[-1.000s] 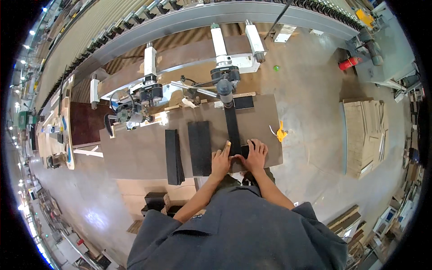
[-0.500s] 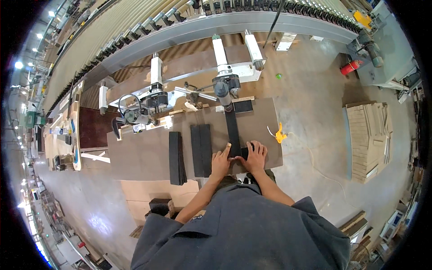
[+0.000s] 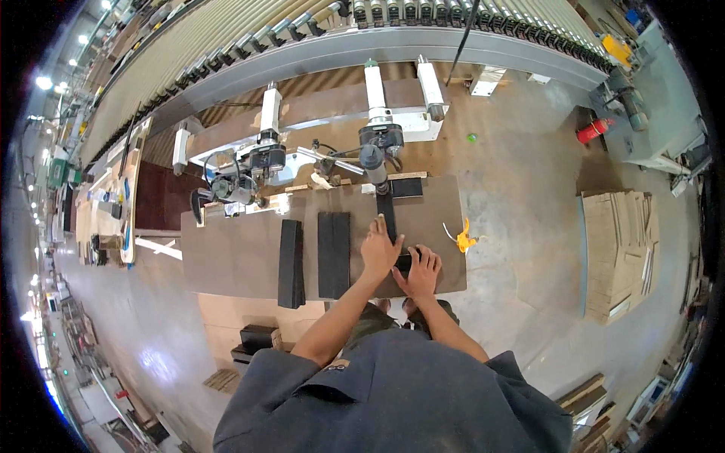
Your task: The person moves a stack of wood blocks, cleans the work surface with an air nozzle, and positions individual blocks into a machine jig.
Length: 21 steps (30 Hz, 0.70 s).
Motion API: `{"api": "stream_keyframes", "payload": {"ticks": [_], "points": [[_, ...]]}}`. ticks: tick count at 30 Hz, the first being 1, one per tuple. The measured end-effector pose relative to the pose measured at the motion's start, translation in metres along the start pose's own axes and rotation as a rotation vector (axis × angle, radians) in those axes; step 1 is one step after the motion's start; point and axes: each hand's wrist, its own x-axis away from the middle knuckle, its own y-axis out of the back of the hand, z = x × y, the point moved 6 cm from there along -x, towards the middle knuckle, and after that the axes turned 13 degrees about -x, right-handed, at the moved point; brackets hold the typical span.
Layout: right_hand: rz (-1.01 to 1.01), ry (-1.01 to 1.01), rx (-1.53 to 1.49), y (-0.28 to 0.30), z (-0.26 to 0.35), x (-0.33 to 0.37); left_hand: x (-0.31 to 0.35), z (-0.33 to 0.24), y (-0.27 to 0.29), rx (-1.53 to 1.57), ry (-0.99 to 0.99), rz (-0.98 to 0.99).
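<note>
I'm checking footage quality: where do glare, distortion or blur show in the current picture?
Head view: bright glare on the floor at lower left; head view: the long grey beam arches across the top; head view: left hand and right hand look reasonably sharp.

Red extinguisher [image 3: 594,130], stacked cardboard [image 3: 615,245]

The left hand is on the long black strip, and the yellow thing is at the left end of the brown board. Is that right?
No: in the head view, the yellow thing is at the right end of the brown board. The left hand is on the long black strip.
</note>
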Motion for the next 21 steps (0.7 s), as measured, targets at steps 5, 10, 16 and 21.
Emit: {"api": "stream_keyframes", "payload": {"ticks": [5, 10, 16, 21], "points": [[-0.027, -0.006, -0.029, -0.004, 0.001, 0.004, 0.001, 0.002, -0.016, -0.107, -0.106, -0.177], [-0.051, 0.001, -0.058, -0.001, -0.005, 0.005, -0.007, 0.003, -0.026, -0.099, -0.243, -0.108], [-0.066, 0.021, -0.105, -0.001, -0.002, 0.005, -0.010, 0.029, -0.022, -0.102, -0.161, -0.042], [-0.083, -0.004, -0.152, 0.011, -0.013, 0.006, 0.013, 0.063, 0.025, 0.104, -0.116, -0.009]]}}
